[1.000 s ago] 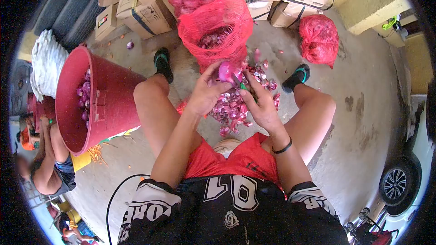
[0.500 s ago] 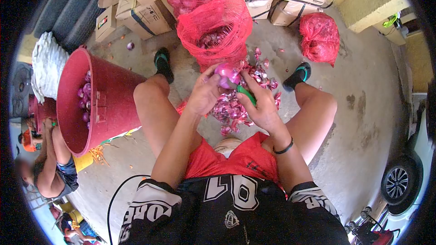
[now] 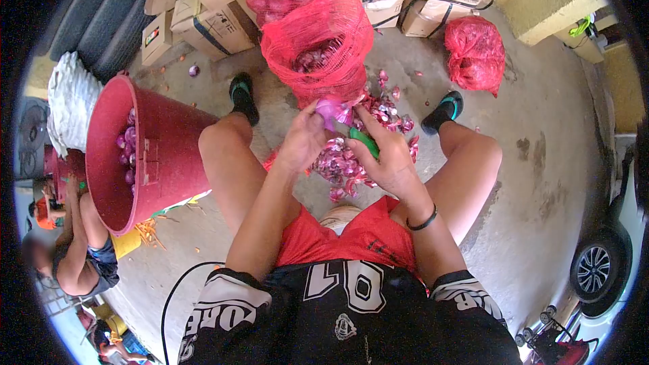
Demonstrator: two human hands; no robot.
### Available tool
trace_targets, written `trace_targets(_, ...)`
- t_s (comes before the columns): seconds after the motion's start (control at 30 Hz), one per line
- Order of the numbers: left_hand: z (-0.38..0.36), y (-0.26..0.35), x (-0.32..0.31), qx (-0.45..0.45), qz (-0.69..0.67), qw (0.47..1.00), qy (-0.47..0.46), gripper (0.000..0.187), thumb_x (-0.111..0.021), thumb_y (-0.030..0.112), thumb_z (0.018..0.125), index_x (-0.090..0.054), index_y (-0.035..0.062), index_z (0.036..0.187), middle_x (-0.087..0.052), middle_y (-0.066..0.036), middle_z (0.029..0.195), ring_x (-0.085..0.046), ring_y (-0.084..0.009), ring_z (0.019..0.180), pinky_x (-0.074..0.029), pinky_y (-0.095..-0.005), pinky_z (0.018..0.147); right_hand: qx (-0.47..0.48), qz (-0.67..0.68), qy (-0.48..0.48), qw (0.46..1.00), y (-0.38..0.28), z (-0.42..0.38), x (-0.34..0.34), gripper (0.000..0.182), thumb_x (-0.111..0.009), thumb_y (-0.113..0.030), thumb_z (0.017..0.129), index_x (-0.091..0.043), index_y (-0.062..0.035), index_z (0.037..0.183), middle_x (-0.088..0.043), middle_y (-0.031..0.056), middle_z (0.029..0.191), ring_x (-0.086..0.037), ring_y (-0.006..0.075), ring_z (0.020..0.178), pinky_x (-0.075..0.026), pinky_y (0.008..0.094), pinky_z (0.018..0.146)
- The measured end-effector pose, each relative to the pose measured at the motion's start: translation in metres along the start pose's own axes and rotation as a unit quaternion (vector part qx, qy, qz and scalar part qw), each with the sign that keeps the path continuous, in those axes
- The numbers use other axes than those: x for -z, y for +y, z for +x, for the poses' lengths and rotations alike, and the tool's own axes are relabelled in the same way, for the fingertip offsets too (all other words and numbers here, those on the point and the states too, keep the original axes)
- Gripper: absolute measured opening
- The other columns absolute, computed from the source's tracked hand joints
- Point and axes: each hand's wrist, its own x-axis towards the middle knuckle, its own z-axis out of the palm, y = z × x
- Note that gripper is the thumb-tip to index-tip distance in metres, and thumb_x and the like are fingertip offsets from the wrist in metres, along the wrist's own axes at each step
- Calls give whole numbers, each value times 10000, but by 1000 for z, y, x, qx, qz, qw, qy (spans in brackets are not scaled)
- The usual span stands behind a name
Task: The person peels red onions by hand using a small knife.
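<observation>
In the head view, my left hand is closed around a purple-red onion, held above the floor between my knees. My right hand grips a green-handled knife; its blade is hard to make out. Its fingertips reach to the right side of the onion. Below both hands lies a heap of onion skins on the concrete. Just beyond the heap stands an open red mesh sack with onions inside.
A large red tub holding onions leans at my left. Behind stand cardboard boxes, and a tied red mesh sack lies back right. Tires are stacked far left. Another person sits beyond the tub. A car wheel is at right.
My left hand has turned the onion and shifted it slightly left. My right hand with the green-handled knife has moved slightly left too. The person at the left has moved an arm.
</observation>
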Motion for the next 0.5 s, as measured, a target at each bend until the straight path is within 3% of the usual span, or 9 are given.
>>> trace_targets(0.03, 0, 2, -5, -23, 63, 998, 2, 545, -549, 368, 959, -415, 57, 1386, -570, -113, 1300, -572, -249, 1173, -485, -415, 987, -9, 2, -4, 1000, 1, 0, 0, 568, -693, -219, 856, -490, -2, 1340, -644, 280, 1051, -662, 405, 921, -534, 437, 778)
trace_targets(0.13, 0, 4, -22, -54, 23, 996, 72, 548, -564, 356, 952, -423, 38, 1375, -571, -118, 1294, -578, -246, 1165, -487, -416, 986, 16, 14, 11, 1000, 2, 0, -1, 562, -688, -211, 861, -488, -8, 1345, -648, 274, 1039, -664, 405, 913, -535, 438, 769)
trace_targets(0.23, -1, 7, -14, -23, -69, 997, 37, 551, -598, 319, 935, -421, 32, 1372, -573, -128, 1283, -586, -251, 1152, -489, -426, 985, 25, 8, -3, 1000, 1, 1, 2, 558, -685, -203, 863, -487, -9, 1348, -648, 274, 1039, -667, 399, 908, -536, 436, 769)
trace_targets(0.43, 0, 5, -12, -41, 58, 997, -6, 533, -539, 364, 965, -426, 30, 1365, -581, -120, 1278, -585, -244, 1154, -478, -413, 994, -6, 23, 8, 1000, 2, -1, 0, 556, -687, -195, 855, -498, -47, 1355, -645, 270, 1054, -664, 399, 899, -536, 434, 771)
trace_targets(0.5, -1, 4, -13, -20, -52, 998, 16, 534, -524, 373, 970, -427, 21, 1360, -581, -122, 1281, -590, -251, 1146, -477, -416, 992, 52, 3, 17, 999, 1, 1, 0, 552, -675, -155, 868, -483, -19, 1367, -659, 255, 996, -685, 345, 846, -531, 397, 759)
